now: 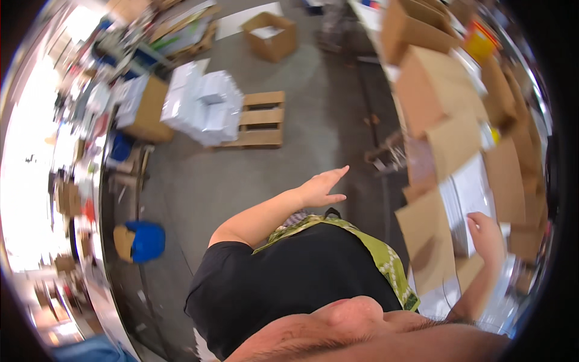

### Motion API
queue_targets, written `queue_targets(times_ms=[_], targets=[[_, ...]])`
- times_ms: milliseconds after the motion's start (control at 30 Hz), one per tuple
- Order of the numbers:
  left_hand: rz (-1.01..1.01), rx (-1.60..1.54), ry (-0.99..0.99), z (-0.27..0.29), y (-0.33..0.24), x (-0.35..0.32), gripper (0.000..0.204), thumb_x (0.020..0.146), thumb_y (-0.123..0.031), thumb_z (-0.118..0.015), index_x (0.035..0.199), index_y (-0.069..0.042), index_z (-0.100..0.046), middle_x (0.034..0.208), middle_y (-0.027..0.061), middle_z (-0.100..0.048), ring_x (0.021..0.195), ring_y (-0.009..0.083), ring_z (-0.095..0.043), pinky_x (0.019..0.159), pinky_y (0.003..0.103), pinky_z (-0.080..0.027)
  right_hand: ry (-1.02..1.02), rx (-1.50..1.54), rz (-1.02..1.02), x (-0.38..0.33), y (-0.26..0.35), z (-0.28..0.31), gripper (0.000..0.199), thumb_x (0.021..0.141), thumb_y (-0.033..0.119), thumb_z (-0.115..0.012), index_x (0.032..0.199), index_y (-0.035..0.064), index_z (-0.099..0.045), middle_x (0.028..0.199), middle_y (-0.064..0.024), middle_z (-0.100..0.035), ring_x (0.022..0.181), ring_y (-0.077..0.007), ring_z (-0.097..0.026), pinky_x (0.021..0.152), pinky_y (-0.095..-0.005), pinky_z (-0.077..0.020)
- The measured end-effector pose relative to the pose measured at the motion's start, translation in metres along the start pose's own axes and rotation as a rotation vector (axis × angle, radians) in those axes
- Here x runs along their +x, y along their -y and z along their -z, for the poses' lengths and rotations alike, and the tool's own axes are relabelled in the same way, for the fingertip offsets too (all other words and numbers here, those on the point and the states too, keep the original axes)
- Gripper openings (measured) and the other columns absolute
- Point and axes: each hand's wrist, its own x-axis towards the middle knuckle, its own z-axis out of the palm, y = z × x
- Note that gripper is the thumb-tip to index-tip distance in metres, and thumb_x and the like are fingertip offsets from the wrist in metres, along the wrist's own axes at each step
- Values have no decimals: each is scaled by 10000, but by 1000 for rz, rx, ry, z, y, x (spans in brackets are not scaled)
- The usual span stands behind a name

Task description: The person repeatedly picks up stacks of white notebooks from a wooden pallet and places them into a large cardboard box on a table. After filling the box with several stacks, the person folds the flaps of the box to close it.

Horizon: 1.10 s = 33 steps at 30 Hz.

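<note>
My left hand (324,187) is held out over the floor in front of my body. Its fingers are stretched, the thumb stands apart, and nothing is in it. On the right side, my right hand (486,236) is at the near end of a stack of white sheets or thin booklets (467,184). That stack lies in an open cardboard box (425,241) with its flaps folded out. Blur hides whether the right fingers grip the stack or only touch it.
More open cardboard boxes (437,84) line the right-hand table. Ahead, a wooden pallet (262,142) carries wrapped white packs (202,102). Farther off, a cardboard box (270,42) stands on the floor. At left are a blue bin-like object (146,241) and a cluttered bench.
</note>
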Motion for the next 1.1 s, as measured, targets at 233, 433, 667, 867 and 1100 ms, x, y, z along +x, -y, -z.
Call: queue_targets(times_ms=[233,433,667,867,1100], targets=[[335,-62,-352,101,134,-165,708,932,-317,-623,1512,-69,-301,1473,208,-426,1359,360,-410,1122,410,-353,321,621,957,135,282,-8,453,856,44,-592,1305,-7,-559,1215,-154,-668,1131,-262,-636,966,-374,-483],[464,-259,-650,123,195,-252,633,949,-255,-609,1491,-61,-345,1423,190,-497,1327,312,-473,1104,408,-375,920,886,686,267,449,-107,416,970,120,-558,1370,19,-503,1255,-116,-628,1190,-219,-587,985,-348,-460],[614,-477,-716,168,260,-260,599,973,-247,-557,1506,-90,-334,1454,160,-484,1340,279,-470,1099,403,-373,1083,1054,478,390,563,-186,400,997,207,-549,1376,86,-507,1243,-63,-641,1135,-176,-609,924,-326,-479],[584,-873,-923,232,367,-236,573,1014,-313,-508,1507,-80,-333,1461,136,-482,1338,268,-471,1075,420,-388,1211,1157,206,517,654,-240,445,983,203,-568,1406,127,-455,1262,-76,-626,1133,-195,-608,895,-351,-496],[801,-1440,-1122,298,477,-200,600,1022,-417,-480,1503,-86,-343,1454,138,-485,1323,266,-480,1041,414,-391,1251,842,13,638,788,-329,623,990,311,-574,1510,131,-282,1297,-78,-560,1157,-198,-560,880,-380,-475]])
